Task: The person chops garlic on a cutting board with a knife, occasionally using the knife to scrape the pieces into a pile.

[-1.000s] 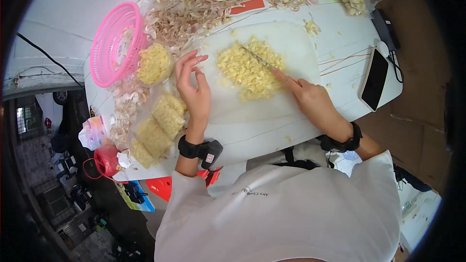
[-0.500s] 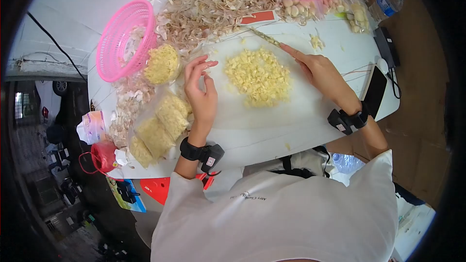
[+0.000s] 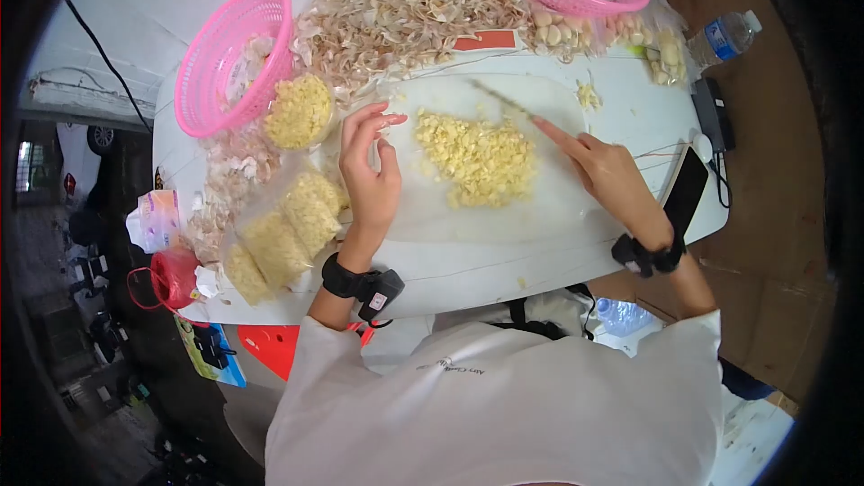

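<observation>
Chopped garlic [image 3: 477, 160] lies in a yellow heap on a translucent white cutting board [image 3: 432, 223]. My right hand [image 3: 607, 171] is closed around the handle of a knife [image 3: 500, 99], its index finger stretched along the top. The blade is blurred and lies just beyond the far edge of the heap, with bits of garlic on it. My left hand [image 3: 371, 166] hovers over the board's left side, fingers curved and apart, with nothing in it. A rounded bag of minced garlic [image 3: 299, 112] and flat bags of minced garlic [image 3: 283, 234] sit left of that hand.
Garlic skins [image 3: 405, 13] cover the table's far side. Pink baskets [image 3: 193, 94] stand at the far left and far right. Bagged whole cloves [image 3: 666, 58], a water bottle [image 3: 724, 36] and a phone [image 3: 686, 184] are at the right. A red bag [image 3: 174, 277] sits at the left edge.
The knife and my right hand have shifted slightly right and nearer. The garlic heap's far edge has drawn in, making it more compact. My left hand keeps its pose; the whole view has shifted slightly.
</observation>
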Tool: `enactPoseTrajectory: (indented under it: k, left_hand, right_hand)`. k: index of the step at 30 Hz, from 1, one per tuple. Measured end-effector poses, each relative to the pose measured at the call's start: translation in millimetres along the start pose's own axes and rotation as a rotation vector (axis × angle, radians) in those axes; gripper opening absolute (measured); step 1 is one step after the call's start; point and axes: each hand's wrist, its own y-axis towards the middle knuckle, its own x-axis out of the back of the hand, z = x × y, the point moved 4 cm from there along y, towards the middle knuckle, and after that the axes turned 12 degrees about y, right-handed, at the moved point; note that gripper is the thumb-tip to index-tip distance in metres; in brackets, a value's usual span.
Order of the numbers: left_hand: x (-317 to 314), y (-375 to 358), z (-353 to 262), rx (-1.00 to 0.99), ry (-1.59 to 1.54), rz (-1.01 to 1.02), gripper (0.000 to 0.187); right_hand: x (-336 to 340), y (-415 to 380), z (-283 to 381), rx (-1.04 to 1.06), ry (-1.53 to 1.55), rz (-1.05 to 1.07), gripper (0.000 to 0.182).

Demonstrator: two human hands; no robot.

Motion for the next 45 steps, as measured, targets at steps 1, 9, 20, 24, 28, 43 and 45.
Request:
enactPoseTrajectory:
  k: [1,9,20,24,28,43,45]
  left_hand:
    - [-1,0,1,-0.009,0.0,0.001,0.038]
    - [1,0,-3,0.04,-0.017,0.013,0.038]
    - [4,1,-3,-0.018,0.003,-0.022,0.038]
    - [7,1,-3,-0.01,-0.017,-0.072,0.04]
    - [6,-2,-2,-0.007,-0.065,-0.063,0.041]
    - [8,-3,0,-0.06,-0.099,-0.113,0.039]
    - [9,-3,0,-0.05,-0.098,-0.103,0.039]
  right_hand:
    - [-3,-6,-2,0.009,-0.011,0.006,0.076]
    - [-35,-33,2,-0.065,0.031,-0.105,0.078]
    - [-43,-41,49,0.018,0.244,-0.114,0.071]
    - [-57,-41,48,0.049,0.063,-0.103,0.076]
    - [-57,-35,47,0.089,0.035,-0.084,0.078]
    - [-59,-32,62,-0.046,0.397,-0.02,0.064]
    - [-61,-31,63,-0.01,0.395,-0.036,0.069]
